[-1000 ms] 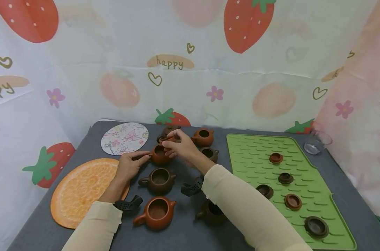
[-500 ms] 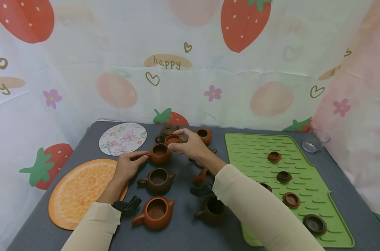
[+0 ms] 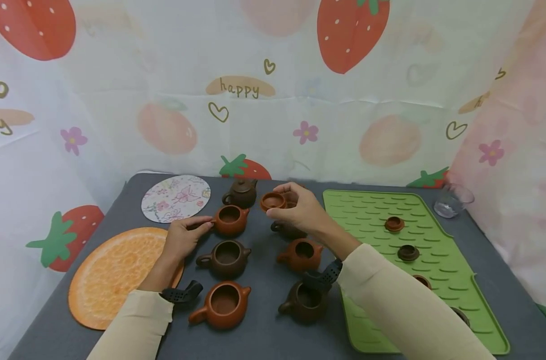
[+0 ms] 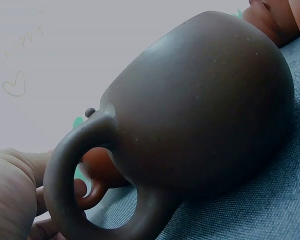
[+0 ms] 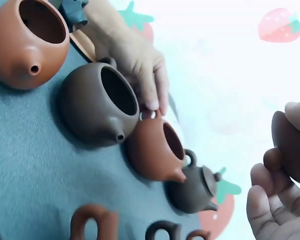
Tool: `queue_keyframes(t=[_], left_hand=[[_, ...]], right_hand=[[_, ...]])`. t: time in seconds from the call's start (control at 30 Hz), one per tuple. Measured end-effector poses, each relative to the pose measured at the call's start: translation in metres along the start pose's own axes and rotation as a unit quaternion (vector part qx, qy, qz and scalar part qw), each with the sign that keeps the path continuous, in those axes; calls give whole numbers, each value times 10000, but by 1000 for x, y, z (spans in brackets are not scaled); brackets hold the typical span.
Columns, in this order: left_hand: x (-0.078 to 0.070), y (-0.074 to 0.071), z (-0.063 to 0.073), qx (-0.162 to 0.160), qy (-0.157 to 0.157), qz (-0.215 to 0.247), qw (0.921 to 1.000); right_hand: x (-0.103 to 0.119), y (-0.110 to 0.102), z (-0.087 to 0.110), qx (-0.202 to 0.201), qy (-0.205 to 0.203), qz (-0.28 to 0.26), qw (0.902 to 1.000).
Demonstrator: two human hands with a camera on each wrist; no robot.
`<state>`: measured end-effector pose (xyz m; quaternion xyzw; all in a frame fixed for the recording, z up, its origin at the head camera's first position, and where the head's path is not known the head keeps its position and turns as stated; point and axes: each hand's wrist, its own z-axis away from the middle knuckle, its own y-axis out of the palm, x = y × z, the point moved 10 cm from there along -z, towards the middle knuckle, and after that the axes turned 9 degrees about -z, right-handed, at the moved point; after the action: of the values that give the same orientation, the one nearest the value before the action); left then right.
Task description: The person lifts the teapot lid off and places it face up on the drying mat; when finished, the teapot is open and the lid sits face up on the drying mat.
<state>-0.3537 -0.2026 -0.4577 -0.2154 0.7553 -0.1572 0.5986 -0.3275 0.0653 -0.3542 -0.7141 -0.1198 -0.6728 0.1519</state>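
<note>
In the head view my left hand (image 3: 181, 243) pinches the handle of a small reddish-brown clay teapot (image 3: 231, 228), whose top is uncovered. My right hand (image 3: 303, 212) holds a reddish-brown teapot lid (image 3: 273, 201) by its edge and knob, hollow side up, above the right column of teapots. The right wrist view shows that lid's knob (image 5: 272, 158) between the fingers. Behind the held teapot stands a dark brown teapot (image 3: 241, 192) with its lid on. A lidless dark teapot (image 4: 205, 110) fills much of the left wrist view, partly covering the left fingers.
Several other lidless teapots, such as a reddish one (image 3: 223, 305), stand in two columns. Several lids, including a dark one (image 3: 408, 253), lie on the green mat (image 3: 345, 225), partly behind my right sleeve. An orange round mat (image 3: 115, 275), a patterned disc (image 3: 175, 198) and a glass (image 3: 452, 201) lie around.
My right hand has carried the lid from over the reddish teapot to the right, and the lid now shows its hollow side. My left hand stays on the handle.
</note>
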Motion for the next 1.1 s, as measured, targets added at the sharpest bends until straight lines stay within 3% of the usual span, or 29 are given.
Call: queue_keyframes(t=[0.43,0.6,0.87,1.1], left_hand=[[1,-3,2,-37,-32,-81,10000],[1,-2,1,-43,0,-65,10000],[-1,0,1,13,-3,78,10000],[-4,0,2,66,-44,109,9999]], right_hand=[[21,-21,35,122,-251,487,9984],[28,-31,47,189,-411,447,9980],[30,-48,64,125,-354,435,9983],[30,-62,77,40,-329,834,9960]])
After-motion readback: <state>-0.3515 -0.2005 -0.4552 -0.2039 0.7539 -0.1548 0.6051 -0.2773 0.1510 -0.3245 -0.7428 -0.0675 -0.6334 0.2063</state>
